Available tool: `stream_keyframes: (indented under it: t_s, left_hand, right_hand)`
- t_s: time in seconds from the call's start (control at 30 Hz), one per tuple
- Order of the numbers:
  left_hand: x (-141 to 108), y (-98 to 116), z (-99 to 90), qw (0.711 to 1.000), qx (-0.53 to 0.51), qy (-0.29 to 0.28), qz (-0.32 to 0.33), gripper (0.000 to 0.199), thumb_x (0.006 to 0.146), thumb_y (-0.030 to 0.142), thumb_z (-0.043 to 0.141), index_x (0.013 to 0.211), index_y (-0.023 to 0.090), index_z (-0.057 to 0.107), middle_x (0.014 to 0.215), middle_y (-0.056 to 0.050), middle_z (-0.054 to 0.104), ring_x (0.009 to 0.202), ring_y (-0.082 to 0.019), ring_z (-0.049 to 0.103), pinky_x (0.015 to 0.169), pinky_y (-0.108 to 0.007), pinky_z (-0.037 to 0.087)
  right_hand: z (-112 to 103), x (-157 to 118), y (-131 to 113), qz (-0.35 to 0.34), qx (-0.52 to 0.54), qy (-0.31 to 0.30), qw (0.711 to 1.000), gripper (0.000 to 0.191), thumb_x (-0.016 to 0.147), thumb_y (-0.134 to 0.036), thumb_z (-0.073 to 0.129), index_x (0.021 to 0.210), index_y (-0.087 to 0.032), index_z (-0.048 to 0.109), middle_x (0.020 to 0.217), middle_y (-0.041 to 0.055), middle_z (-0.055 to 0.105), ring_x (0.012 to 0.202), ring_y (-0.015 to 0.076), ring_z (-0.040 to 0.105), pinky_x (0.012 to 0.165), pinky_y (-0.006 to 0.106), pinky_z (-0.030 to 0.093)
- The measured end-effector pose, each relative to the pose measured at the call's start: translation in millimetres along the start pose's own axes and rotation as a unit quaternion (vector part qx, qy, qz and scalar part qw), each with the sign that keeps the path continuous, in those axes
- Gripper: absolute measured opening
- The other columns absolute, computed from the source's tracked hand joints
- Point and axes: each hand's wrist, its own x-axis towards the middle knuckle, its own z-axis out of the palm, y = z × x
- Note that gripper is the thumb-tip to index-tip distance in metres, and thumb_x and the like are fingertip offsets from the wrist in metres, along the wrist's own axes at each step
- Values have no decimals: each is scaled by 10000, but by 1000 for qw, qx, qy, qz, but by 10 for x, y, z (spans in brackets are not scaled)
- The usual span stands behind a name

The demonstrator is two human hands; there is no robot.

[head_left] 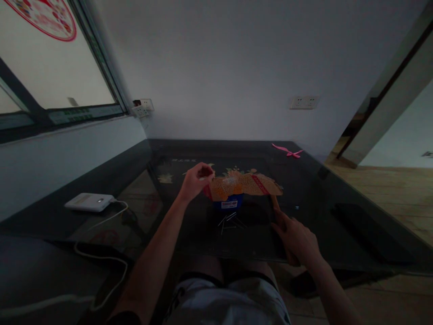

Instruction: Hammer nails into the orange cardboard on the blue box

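Observation:
A curved orange-brown patterned strip with red bands point(248, 185) lies across the top of a blue container point(232, 201). At the strip's left end, the fingers of my left hand point(199, 179) are pinched together on its edge. My right hand point(293, 234) is closed below the strip's right end, around a brown, stick-like thing point(274, 202) that reaches up to the strip; what it is remains unclear in the dim light. Several thin metal pins or nails point(230, 220) lie on the dark glossy table point(250, 243), just in front of the container.
A white power bank point(90, 202) with a white cable point(111, 217) lies on the left. A pink ribbon point(289, 151) is at the back right, and a dark flat object point(368, 230) lies on the right. The table meets a wall with sockets point(304, 103).

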Motion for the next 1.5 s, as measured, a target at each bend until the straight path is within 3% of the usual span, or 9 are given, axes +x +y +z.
stream_keyframes:
  t_s: [0.1,0.23,0.6,0.83,1.0,1.1,1.2,1.37,1.5]
  left_hand:
    - [120,-351,143,998,-20,66,-4,134,701,245,616,772,152,550,752,-16,618,697,-112,601,706,-240,511]
    - [50,-594,221,997,-39,71,-12,185,722,255,612,864,138,599,837,-51,655,751,-130,629,749,-266,521]
    - [-24,-669,235,997,-66,40,-17,192,777,276,569,876,128,639,886,-84,687,824,-163,648,798,-303,523]
    - [-28,-656,227,996,-75,49,-13,198,790,291,561,885,132,630,840,-70,679,782,-153,646,790,-297,522]
    - [-24,-664,228,996,-77,51,-8,186,787,291,566,872,137,628,826,-59,667,765,-145,643,780,-289,523]
    - [-27,-677,230,996,-74,48,-6,195,787,297,567,876,136,632,833,-60,671,763,-143,644,774,-282,522]
    - [-28,-685,228,996,-71,47,-3,201,789,296,565,890,137,633,840,-62,672,771,-145,643,772,-286,521]
    - [-21,-675,229,996,-72,55,-9,179,792,281,556,879,138,623,807,-54,662,758,-139,641,771,-278,517]
    - [-21,-676,232,995,-83,54,-10,187,792,292,562,880,136,611,790,-45,657,748,-136,642,769,-273,511]
  right_hand:
    - [4,40,11,-17,-6,1,1000,530,875,-468,354,1372,-282,372,1084,119,612,858,309,649,628,376,454]
    - [-45,93,27,-30,-13,-19,999,546,872,-348,376,1401,-225,312,1070,129,630,896,314,641,675,380,448]
    - [2,321,423,-49,-76,-7,996,571,861,-185,396,1403,-50,279,1125,218,619,982,303,624,769,388,447]
    - [13,523,707,-52,111,1,992,527,797,-233,509,1299,-85,450,1097,155,649,968,264,630,767,324,480]
    - [-130,470,826,-16,346,-51,937,556,797,-350,492,1291,-104,427,601,-15,605,458,151,554,422,255,424]
    - [-278,369,796,10,416,-48,908,661,742,-394,575,1304,-93,400,470,-71,475,359,108,431,362,227,338]
    - [-458,260,705,6,487,-33,873,762,696,-437,639,1318,-96,362,429,-102,381,334,76,336,345,200,254]
    - [-717,107,512,-70,618,-58,781,655,731,-434,631,1299,-221,385,508,-99,323,351,46,250,347,194,211]
    - [-767,4,340,-84,631,-106,764,615,744,-439,613,1286,-252,388,590,-83,363,330,24,223,323,192,201]
